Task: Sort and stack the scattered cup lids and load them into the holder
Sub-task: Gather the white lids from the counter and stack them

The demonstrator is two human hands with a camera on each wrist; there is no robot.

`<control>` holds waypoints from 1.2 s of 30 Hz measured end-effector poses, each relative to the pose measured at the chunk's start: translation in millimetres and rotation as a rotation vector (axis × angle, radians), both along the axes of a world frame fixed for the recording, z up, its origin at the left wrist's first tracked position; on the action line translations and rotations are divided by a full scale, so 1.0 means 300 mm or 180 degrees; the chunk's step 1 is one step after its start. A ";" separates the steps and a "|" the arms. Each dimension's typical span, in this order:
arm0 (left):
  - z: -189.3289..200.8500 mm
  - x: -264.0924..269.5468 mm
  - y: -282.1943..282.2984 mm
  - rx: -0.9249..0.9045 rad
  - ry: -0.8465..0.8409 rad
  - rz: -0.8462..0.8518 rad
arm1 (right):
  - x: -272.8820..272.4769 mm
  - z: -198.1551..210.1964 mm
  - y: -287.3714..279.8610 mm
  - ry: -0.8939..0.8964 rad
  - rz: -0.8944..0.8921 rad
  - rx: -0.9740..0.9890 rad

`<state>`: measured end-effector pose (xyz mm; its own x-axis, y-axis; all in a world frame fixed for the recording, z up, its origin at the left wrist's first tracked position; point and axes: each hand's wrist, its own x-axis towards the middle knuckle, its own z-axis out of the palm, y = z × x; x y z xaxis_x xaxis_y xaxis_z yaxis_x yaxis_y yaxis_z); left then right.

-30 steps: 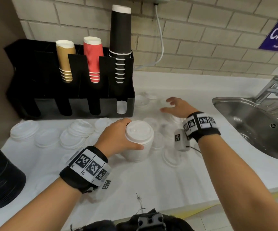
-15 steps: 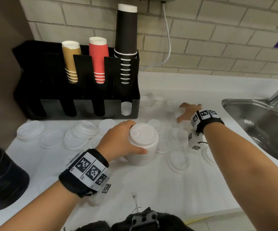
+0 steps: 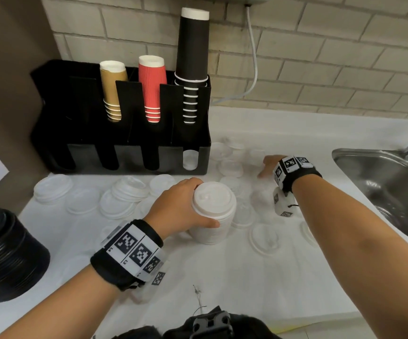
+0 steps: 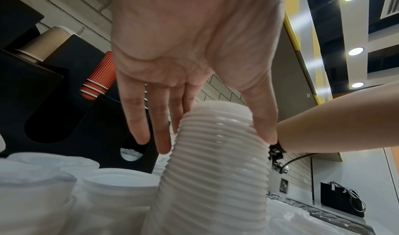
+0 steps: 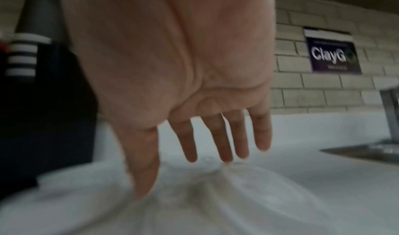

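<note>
Your left hand [image 3: 182, 207] keeps its grip round the tall white stack of nested plastic lids [image 3: 211, 212] at frame centre on the worktop, while your right hand [image 3: 269, 165], fingers released, has dropped onto a clear lid, likely next for stacking.

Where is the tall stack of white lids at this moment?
In the head view the stack of white lids stands mid-counter, gripped by the left hand, in front of the black holder.

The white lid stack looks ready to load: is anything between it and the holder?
Yes. Loose lids lie on the counter between the white lid stack, gripped by the left hand, and the holder.
</note>
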<state>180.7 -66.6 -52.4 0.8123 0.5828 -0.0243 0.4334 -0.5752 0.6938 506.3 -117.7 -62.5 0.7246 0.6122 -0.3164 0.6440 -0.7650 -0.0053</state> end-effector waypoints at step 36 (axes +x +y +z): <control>-0.011 0.001 -0.020 -0.0141 -0.0336 0.0052 | -0.555 0.166 -0.219 0.1295 0.1663 0.1927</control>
<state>180.9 -72.6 -55.7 0.8020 0.5963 0.0349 0.3657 -0.5364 0.7606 339.7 -183.4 -12.7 0.2091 0.9779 -0.0037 0.7695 -0.1668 -0.6165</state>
